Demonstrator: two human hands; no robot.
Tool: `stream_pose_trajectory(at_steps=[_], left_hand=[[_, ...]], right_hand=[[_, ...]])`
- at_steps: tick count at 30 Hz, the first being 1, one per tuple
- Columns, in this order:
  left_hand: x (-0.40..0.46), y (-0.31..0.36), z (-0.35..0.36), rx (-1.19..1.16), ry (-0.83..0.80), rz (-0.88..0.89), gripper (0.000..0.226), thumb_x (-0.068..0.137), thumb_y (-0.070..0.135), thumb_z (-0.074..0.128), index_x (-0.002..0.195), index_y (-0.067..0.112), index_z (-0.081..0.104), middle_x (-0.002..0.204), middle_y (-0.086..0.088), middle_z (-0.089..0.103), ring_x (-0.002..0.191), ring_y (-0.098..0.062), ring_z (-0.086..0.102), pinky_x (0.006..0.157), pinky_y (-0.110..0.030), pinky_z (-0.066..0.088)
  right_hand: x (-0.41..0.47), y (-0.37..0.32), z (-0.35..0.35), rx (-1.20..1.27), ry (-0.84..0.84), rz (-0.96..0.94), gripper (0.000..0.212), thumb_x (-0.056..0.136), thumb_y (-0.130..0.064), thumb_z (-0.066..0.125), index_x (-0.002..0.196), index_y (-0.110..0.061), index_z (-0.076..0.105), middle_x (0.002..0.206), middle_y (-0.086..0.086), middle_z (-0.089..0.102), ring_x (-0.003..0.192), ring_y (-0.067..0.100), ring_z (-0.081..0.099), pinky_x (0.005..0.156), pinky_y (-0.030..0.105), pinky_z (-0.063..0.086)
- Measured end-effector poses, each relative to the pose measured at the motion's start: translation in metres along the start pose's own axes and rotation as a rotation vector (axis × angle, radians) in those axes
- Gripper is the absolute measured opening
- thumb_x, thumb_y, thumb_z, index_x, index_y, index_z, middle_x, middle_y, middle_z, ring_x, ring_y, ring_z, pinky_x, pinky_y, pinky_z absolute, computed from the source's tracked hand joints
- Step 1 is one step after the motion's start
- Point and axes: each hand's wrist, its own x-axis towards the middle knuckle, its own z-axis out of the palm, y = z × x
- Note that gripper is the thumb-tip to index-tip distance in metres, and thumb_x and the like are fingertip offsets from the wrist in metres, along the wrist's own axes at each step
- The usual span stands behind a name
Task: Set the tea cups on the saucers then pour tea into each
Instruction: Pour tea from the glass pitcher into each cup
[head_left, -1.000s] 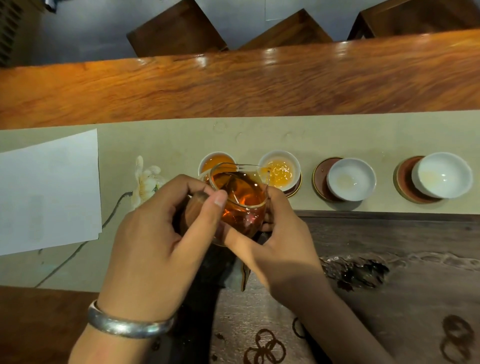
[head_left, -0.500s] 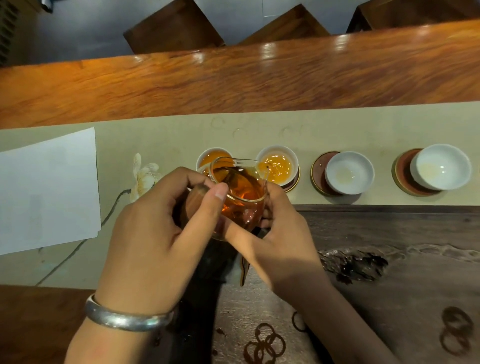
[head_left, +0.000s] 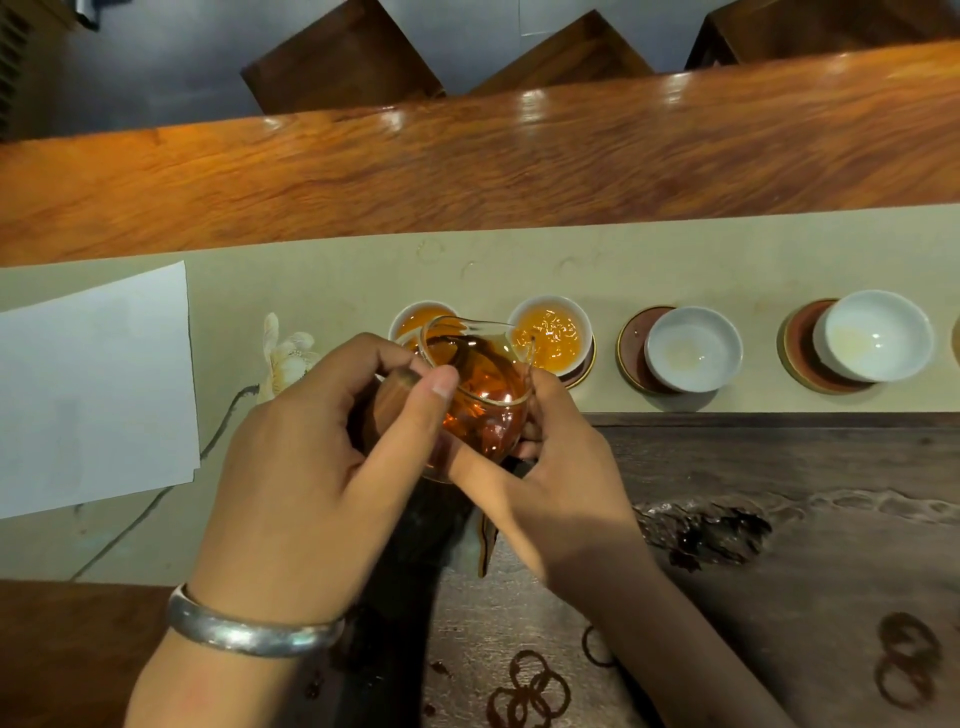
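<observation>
A glass pitcher (head_left: 480, 395) of amber tea is tilted to the right, its spout over the second white cup (head_left: 550, 332), which holds tea and sits on a brown saucer (head_left: 584, 366). My left hand (head_left: 317, 462) grips the pitcher's wooden handle, thumb on top. My right hand (head_left: 550, 478) holds the pitcher's lower side with curled fingers. The first cup (head_left: 413, 317), partly hidden behind the pitcher, also holds tea. Two more white cups (head_left: 693, 348) (head_left: 878, 335) sit on saucers to the right, with only a pale trace inside.
The cups stand in a row on a beige runner (head_left: 623, 260) with a painted flower (head_left: 285, 353). A white paper sheet (head_left: 93, 384) lies at left. A dark wet tea tray (head_left: 779, 519) is under my hands. Wooden chairs (head_left: 343, 57) stand beyond the table.
The tea level in the second cup has risen as the pitcher stays tilted over it. Both hands hold nearly the same place.
</observation>
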Motion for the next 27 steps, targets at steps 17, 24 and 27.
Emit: stream_pose_trajectory(at_steps=[17, 24, 27], left_hand=[[0.0029, 0.0, -0.0011, 0.01, -0.006, 0.022, 0.026, 0.087, 0.056, 0.047, 0.078, 0.035, 0.059, 0.076, 0.014, 0.062, 0.062, -0.01, 0.057, 0.048, -0.015, 0.038], [0.0021, -0.0007, -0.002, 0.011, -0.013, 0.015, 0.027, 0.086, 0.057, 0.047, 0.079, 0.035, 0.06, 0.076, 0.011, 0.063, 0.065, -0.014, 0.058, 0.048, -0.019, 0.04], [0.0017, -0.0006, -0.0024, 0.006, -0.014, 0.016, 0.026, 0.086, 0.057, 0.046, 0.079, 0.036, 0.06, 0.075, 0.012, 0.063, 0.064, -0.015, 0.058, 0.048, -0.02, 0.04]], right_hand=[[-0.0011, -0.002, 0.0007, 0.032, -0.001, 0.005, 0.078, 0.052, -0.074, 0.071, 0.124, -0.047, 0.057, 0.112, -0.03, 0.071, 0.101, -0.015, 0.066, 0.086, 0.015, 0.057], [-0.0005, -0.0008, 0.0015, 0.024, -0.006, -0.002, 0.077, 0.054, -0.073, 0.072, 0.125, -0.046, 0.056, 0.112, -0.033, 0.069, 0.1, -0.017, 0.066, 0.078, 0.003, 0.053], [-0.0001, 0.0, 0.0018, 0.019, 0.0, -0.011, 0.083, 0.053, -0.074, 0.071, 0.129, -0.045, 0.055, 0.115, -0.033, 0.068, 0.102, -0.017, 0.065, 0.08, 0.004, 0.054]])
